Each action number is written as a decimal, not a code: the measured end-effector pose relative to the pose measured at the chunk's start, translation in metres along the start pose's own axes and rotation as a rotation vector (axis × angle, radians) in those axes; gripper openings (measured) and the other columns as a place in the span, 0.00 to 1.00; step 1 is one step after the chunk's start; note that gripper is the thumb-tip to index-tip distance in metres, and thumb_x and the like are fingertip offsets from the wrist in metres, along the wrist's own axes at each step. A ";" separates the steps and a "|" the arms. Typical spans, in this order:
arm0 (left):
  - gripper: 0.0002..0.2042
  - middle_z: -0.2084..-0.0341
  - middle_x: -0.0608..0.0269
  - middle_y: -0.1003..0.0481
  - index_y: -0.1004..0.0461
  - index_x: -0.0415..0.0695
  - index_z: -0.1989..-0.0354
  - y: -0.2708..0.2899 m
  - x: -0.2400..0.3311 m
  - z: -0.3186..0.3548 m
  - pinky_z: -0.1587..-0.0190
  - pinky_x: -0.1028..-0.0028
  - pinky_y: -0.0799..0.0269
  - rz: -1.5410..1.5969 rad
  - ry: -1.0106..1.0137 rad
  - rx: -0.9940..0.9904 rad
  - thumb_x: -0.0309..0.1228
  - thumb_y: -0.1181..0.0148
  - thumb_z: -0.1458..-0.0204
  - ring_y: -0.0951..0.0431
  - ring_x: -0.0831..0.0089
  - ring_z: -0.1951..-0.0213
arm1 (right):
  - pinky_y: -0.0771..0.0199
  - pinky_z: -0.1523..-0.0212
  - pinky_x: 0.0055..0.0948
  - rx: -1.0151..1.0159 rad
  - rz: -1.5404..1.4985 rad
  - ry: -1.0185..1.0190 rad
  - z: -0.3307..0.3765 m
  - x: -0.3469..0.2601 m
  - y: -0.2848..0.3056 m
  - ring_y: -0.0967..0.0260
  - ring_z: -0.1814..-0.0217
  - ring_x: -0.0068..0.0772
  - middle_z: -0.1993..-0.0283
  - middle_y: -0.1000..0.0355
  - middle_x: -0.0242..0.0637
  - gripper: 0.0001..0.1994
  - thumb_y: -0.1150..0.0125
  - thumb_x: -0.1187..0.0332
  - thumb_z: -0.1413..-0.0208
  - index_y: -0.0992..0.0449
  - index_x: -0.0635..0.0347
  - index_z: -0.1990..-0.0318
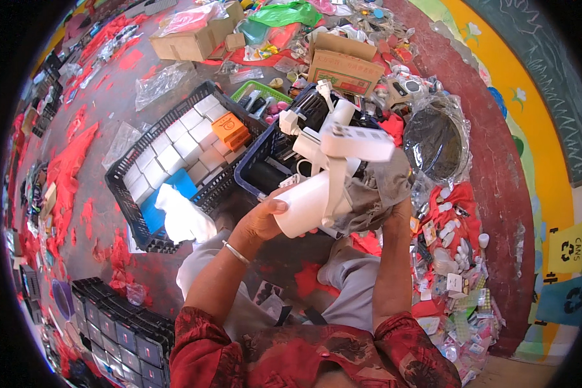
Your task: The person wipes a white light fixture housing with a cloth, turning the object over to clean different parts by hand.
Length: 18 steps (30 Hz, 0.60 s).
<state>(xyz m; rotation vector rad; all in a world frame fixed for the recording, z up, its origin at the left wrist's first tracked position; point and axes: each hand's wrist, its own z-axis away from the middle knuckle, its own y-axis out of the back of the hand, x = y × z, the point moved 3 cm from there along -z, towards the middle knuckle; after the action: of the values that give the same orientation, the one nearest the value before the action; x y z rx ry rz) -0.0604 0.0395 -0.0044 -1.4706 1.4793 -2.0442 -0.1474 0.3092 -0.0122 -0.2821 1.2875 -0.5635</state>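
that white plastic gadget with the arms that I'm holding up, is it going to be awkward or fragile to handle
Probably awkward: the white gadget has thin arms sticking out at several angles, which could snag or snap. Its rounded, smooth body looks slippery, so both the left hand and right hand steady it. Likely light, hollow plastic.

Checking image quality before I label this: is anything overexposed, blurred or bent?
Head view: the white device in both hands glares, washing out surface detail; the floor edge at right curves from fisheye; a black ring frames the picture; the rim clutter is soft.
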 end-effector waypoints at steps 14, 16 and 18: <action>0.44 0.54 0.48 0.30 0.38 0.30 0.46 -0.001 -0.013 0.006 0.51 0.71 0.31 -0.039 0.141 -0.051 0.44 0.35 0.75 0.26 0.62 0.55 | 0.31 0.51 0.31 -0.724 -0.267 -0.190 -0.002 0.052 0.004 0.32 0.53 0.31 0.54 0.30 0.36 0.18 0.56 0.59 0.41 0.34 0.60 0.49; 0.43 0.54 0.48 0.30 0.38 0.30 0.46 -0.005 -0.010 0.007 0.52 0.71 0.31 -0.065 0.138 -0.047 0.45 0.36 0.74 0.26 0.62 0.56 | 0.31 0.51 0.30 -0.700 -0.218 -0.196 0.003 0.048 -0.002 0.32 0.53 0.31 0.54 0.30 0.36 0.18 0.55 0.59 0.41 0.33 0.60 0.49; 0.43 0.55 0.48 0.29 0.37 0.31 0.47 -0.006 -0.008 0.008 0.52 0.71 0.31 -0.094 0.137 -0.044 0.45 0.36 0.74 0.26 0.63 0.56 | 0.31 0.51 0.30 -0.685 -0.177 -0.195 0.008 0.043 -0.006 0.32 0.54 0.31 0.54 0.30 0.36 0.17 0.55 0.60 0.41 0.33 0.60 0.49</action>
<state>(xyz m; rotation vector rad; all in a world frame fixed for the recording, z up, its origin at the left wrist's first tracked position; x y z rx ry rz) -0.0484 0.0429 -0.0045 -1.4683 1.5423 -2.2221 -0.1342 0.2801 -0.0425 -1.0017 1.2375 -0.2154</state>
